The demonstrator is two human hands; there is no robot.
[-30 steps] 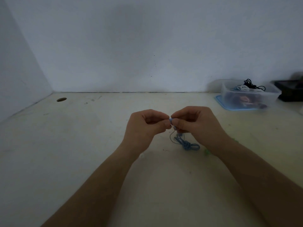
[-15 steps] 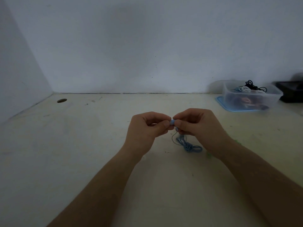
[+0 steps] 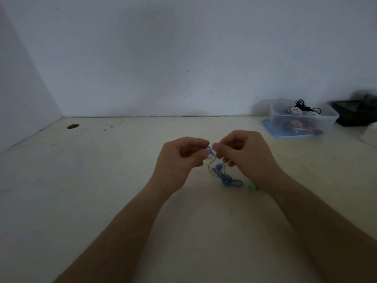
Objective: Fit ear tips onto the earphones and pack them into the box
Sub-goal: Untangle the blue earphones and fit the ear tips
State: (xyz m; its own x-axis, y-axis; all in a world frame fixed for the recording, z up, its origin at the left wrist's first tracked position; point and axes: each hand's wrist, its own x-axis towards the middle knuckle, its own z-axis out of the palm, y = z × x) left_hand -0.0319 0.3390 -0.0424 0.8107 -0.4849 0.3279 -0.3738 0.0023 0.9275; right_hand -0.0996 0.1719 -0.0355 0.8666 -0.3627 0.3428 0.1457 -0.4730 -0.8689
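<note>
Pinching earbud [image 3: 209, 149] in left hand [image 3: 179, 160], apparently ear tip [image 3: 214, 147] in right hand [image 3: 244, 156]; fitting tips, not yet packing box [image 3: 328, 119] at two o'clock.

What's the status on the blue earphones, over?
Left hand pinches blue earbud; right hand pinches pale ear tip beside it. Cable bundle on table. Box far right.

1 head-worn wide-angle view, forward and down over table [image 3: 91, 201], close above left hand [image 3: 179, 160] and right hand [image 3: 244, 156].
</note>
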